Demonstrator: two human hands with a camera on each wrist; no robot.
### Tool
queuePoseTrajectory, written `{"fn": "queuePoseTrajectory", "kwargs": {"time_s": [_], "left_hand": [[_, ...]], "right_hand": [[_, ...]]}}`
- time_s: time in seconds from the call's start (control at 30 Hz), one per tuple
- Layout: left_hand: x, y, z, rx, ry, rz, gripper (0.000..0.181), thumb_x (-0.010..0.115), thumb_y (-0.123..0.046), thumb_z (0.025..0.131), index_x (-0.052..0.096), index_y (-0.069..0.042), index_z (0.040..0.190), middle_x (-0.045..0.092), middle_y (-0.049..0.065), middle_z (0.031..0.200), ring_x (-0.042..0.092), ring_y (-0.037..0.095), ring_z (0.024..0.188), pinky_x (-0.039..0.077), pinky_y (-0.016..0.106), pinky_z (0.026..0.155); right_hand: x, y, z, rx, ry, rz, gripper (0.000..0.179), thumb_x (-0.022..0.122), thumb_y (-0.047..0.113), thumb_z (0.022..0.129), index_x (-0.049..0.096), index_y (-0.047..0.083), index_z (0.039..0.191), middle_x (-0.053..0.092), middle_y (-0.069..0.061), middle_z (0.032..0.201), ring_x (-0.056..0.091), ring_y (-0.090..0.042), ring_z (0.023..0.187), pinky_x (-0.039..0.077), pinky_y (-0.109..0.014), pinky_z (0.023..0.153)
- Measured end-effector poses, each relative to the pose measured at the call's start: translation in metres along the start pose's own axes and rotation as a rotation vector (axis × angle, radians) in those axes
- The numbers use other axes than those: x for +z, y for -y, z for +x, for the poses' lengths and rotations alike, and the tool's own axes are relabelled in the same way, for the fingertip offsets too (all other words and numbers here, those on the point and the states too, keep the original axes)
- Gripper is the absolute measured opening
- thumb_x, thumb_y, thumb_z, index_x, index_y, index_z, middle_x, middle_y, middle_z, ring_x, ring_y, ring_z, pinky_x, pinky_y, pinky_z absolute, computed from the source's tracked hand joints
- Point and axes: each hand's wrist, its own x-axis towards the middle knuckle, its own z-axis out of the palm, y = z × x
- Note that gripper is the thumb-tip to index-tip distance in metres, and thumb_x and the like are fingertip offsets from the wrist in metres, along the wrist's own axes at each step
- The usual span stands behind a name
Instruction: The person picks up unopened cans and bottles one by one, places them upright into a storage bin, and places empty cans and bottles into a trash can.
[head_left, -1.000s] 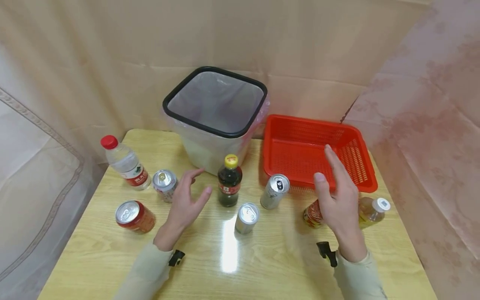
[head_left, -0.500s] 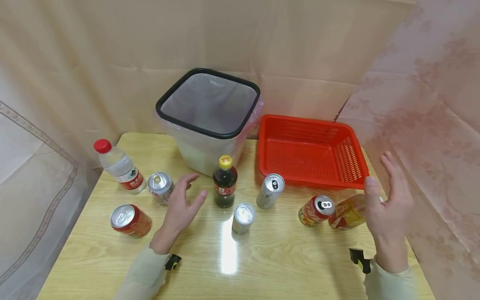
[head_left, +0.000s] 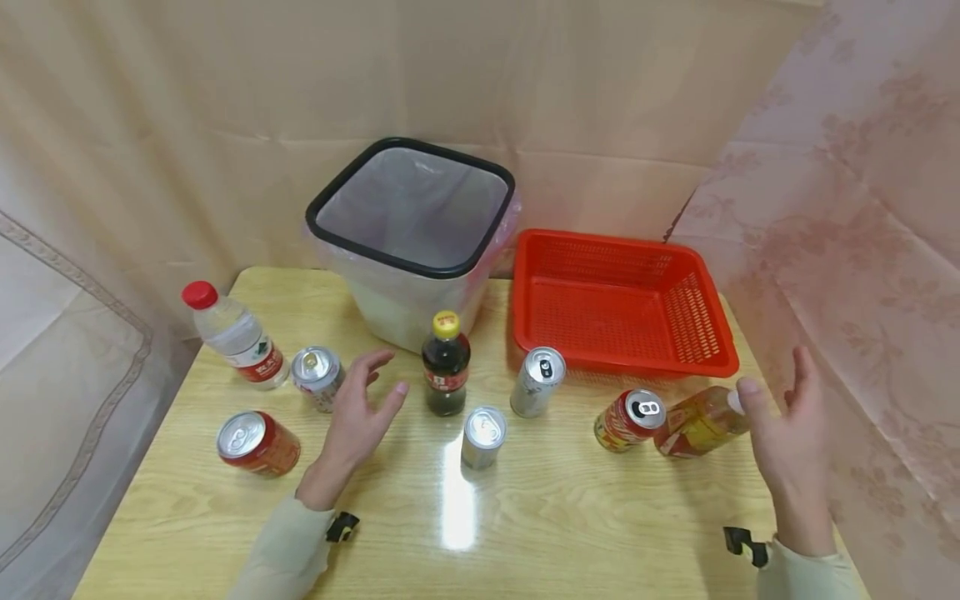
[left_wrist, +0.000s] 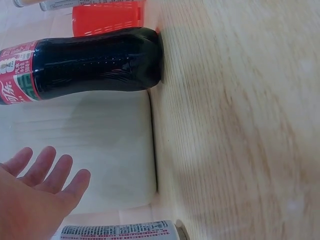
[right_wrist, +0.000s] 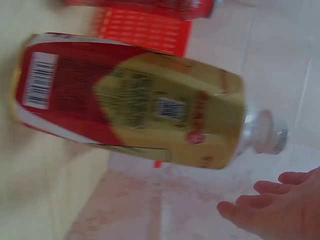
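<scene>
My left hand (head_left: 358, 418) hovers over the table between a silver can (head_left: 318, 379) and a dark cola bottle (head_left: 446, 367) with a yellow cap, thumb and fingers spread and holding nothing. In the left wrist view its fingers (left_wrist: 57, 172) lie apart from the cola bottle (left_wrist: 100, 62). At the right, my right hand (head_left: 793, 446) is beside a yellow-and-red labelled drink bottle (head_left: 701, 422) with a white cap. Its fingers are apart from the bottle (right_wrist: 140, 102) in the right wrist view, just off the cap. A red and yellow can (head_left: 628, 421) stands left of that bottle.
Behind stand a lined bin (head_left: 390, 312) with a black rim and a red basket (head_left: 600, 367). Two silver cans (head_left: 483, 437) stand mid-table. A red-capped water bottle (head_left: 240, 342) and a red can (head_left: 258, 443) are at the left.
My right hand has moved right and toward the front, from over the red and yellow can to beyond the yellow-labelled bottle, uncovering both. The left hand has hardly moved.
</scene>
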Motion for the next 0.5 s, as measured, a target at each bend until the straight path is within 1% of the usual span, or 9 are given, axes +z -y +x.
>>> {"fn": "queuePoseTrajectory", "kwargs": {"time_s": [0.07,0.17,0.23,0.3,0.37,0.43,0.5], "left_hand": [[0.0,0.001,0.0,-0.009,0.001,-0.007,0.055,0.07,-0.018,0.094,0.051,0.004,0.141,0.058,0.021,0.138,0.053,0.038,0.129,0.043,0.058,0.108],[0.0,0.002,0.0,-0.014,0.003,-0.014,0.055,0.07,-0.018,0.095,0.051,0.004,0.141,0.057,0.021,0.139,0.053,0.038,0.13,0.043,0.058,0.108],[0.001,0.002,0.0,-0.013,0.005,-0.012,0.055,0.07,-0.018,0.095,0.05,0.005,0.141,0.057,0.021,0.139,0.053,0.038,0.13,0.043,0.058,0.108],[0.001,0.002,0.0,-0.011,0.004,-0.011,0.055,0.07,-0.018,0.095,0.05,0.006,0.141,0.058,0.021,0.139,0.053,0.039,0.13,0.044,0.058,0.108],[0.001,0.002,0.0,-0.014,0.002,-0.01,0.055,0.07,-0.018,0.095,0.05,0.006,0.141,0.058,0.021,0.139,0.053,0.039,0.13,0.044,0.058,0.108],[0.002,0.002,0.0,-0.017,0.0,-0.012,0.055,0.069,-0.018,0.095,0.05,0.005,0.141,0.058,0.021,0.139,0.053,0.039,0.13,0.044,0.058,0.107],[0.002,0.002,-0.001,-0.018,-0.001,-0.013,0.055,0.069,-0.018,0.095,0.05,0.005,0.141,0.058,0.021,0.139,0.053,0.039,0.13,0.045,0.057,0.107]], "right_hand": [[0.001,-0.007,-0.001,0.051,0.024,-0.006,0.084,0.061,0.03,0.102,0.01,0.02,0.167,0.011,0.001,0.173,0.011,-0.028,0.158,0.009,-0.043,0.128],[0.006,-0.018,-0.003,0.083,0.015,0.018,0.088,0.068,0.028,0.099,0.013,0.016,0.167,0.016,0.0,0.172,0.013,-0.017,0.158,0.013,-0.035,0.127],[0.011,-0.024,-0.005,0.103,0.002,0.03,0.09,0.072,0.027,0.097,0.015,0.016,0.166,0.02,-0.002,0.171,0.017,-0.018,0.157,0.017,-0.034,0.126],[0.015,-0.03,-0.007,0.102,-0.012,0.043,0.09,0.076,0.024,0.094,0.02,0.013,0.164,0.026,-0.007,0.168,0.024,-0.022,0.155,0.021,-0.036,0.125],[0.02,-0.034,-0.009,0.11,-0.023,0.029,0.091,0.078,0.023,0.092,0.023,0.011,0.163,0.031,-0.01,0.165,0.03,-0.024,0.151,0.024,-0.034,0.124],[0.024,-0.039,-0.01,0.115,-0.039,0.001,0.09,0.081,0.023,0.09,0.026,0.009,0.161,0.038,-0.011,0.159,0.038,-0.021,0.143,0.029,-0.024,0.119],[0.028,-0.042,-0.012,0.129,-0.056,-0.024,0.088,0.083,0.024,0.089,0.03,0.008,0.158,0.045,-0.01,0.15,0.047,-0.017,0.129,0.037,-0.016,0.106]]}}
